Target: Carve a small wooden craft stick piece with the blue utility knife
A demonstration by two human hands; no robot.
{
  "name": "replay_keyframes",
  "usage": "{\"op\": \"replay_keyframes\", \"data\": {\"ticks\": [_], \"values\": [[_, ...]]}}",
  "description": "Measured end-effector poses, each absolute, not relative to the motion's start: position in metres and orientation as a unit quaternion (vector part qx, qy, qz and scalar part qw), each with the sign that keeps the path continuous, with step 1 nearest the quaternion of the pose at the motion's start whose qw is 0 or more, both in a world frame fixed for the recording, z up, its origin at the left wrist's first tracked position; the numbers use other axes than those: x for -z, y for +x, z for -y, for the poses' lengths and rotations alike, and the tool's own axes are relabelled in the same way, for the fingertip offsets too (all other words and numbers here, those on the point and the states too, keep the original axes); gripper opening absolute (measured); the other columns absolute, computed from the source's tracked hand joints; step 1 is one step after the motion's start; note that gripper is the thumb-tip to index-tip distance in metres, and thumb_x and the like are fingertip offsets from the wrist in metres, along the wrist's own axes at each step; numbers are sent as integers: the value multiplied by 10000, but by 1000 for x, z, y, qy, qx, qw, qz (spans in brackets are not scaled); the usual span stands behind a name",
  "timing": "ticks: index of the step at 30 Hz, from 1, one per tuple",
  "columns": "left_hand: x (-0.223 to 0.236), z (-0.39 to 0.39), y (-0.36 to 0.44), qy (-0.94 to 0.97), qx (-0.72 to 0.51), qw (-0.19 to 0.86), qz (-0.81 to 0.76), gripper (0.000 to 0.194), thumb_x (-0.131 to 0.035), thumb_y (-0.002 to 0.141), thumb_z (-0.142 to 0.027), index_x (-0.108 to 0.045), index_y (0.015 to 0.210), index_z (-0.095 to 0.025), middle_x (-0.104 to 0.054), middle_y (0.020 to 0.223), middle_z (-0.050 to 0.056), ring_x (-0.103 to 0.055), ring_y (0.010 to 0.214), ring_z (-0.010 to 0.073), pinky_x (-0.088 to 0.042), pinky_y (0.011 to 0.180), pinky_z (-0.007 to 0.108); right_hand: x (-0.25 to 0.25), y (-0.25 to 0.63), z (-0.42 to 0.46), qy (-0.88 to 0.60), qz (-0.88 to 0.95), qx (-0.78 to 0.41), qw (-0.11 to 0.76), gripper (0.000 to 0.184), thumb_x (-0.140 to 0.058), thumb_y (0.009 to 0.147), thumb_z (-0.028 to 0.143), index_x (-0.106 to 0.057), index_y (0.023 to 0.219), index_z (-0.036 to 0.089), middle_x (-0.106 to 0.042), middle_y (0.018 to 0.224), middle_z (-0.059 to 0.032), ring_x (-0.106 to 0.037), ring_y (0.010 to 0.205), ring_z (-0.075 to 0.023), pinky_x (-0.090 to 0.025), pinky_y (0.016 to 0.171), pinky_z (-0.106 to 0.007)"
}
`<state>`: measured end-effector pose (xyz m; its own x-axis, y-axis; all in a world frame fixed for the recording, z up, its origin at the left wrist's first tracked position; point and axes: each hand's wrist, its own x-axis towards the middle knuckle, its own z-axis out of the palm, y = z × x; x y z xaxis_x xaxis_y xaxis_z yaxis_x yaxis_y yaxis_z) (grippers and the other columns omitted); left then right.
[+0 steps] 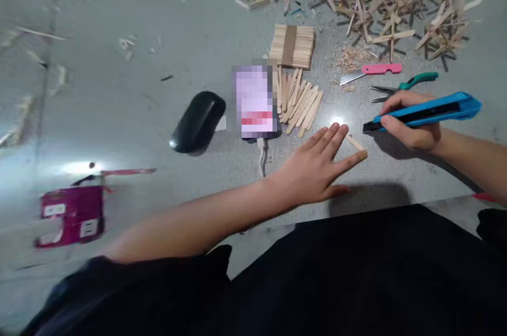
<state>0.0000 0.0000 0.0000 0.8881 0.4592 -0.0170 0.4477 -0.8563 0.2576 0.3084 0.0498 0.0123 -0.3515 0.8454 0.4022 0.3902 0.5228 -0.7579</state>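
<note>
The left hand (307, 169) lies palm down with fingers spread on the grey tabletop (119, 95), near its near edge, fingertips pressing a wooden craft stick (354, 141) flat. The right hand (415, 132) is wrapped around a blue snap-off utility knife (433, 109), its dark tip pointing toward the stick but apart from it. Beyond the right hand, farther from the near edge, lie green-handled pliers (420, 79), a pink-handled knife (382, 69) and wood shavings (350, 57). Loose craft sticks (307, 109) fan out beyond the left hand, just short of a banded stick bundle (304, 46). A heap of crossed sticks (390, 0) covers the tabletop's far right area.
</note>
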Motion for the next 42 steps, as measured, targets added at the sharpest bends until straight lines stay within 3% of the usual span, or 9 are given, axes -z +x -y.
{"op": "replay_keyframes", "data": {"ticks": [5,19,27,35,42], "values": [[-2,2,0,958,-22,138,-250,881,-762,1086,-592,-414,1833,-280,-245,1918,339,-303,1769,598,-407,1357,775,-13,308,-37,-413,784,-299,355,145,-787,1033,384,-834,1102,266,-823,830,2,-763,686,-188,-593,708,-357],[-2,2,-4,958,-34,143,-246,931,-780,1073,-600,-377,1848,-279,-246,1922,331,-320,1771,582,-397,1373,734,-16,301,-37,-371,823,-264,339,151,-736,1076,372,-828,1069,252,-851,851,10,-751,625,-157,-613,673,-327],[0,2,-4,957,-41,155,-242,930,-777,1074,-598,-368,1842,-270,-233,1911,365,-278,1786,581,-389,1368,745,-14,301,-35,-367,829,-252,340,141,-734,1068,368,-826,1068,260,-872,896,9,-810,718,-176,-606,685,-325],[-1,0,-4,958,-28,154,-241,1000,-824,1038,-584,-325,1867,-332,-129,1968,279,-243,1802,571,-356,1384,737,-13,301,-33,-382,826,-254,329,169,-746,1069,429,-825,1058,279,-855,875,0,-783,699,-191,-614,695,-360],[-3,0,-2,959,-20,147,-240,1001,-814,1039,-604,-326,1872,-337,-166,1959,287,-281,1785,586,-374,1370,741,-13,300,-32,-375,811,-315,319,90,-796,1010,367,-737,996,301,-809,844,11,-726,668,-196,-578,660,-378]]}}
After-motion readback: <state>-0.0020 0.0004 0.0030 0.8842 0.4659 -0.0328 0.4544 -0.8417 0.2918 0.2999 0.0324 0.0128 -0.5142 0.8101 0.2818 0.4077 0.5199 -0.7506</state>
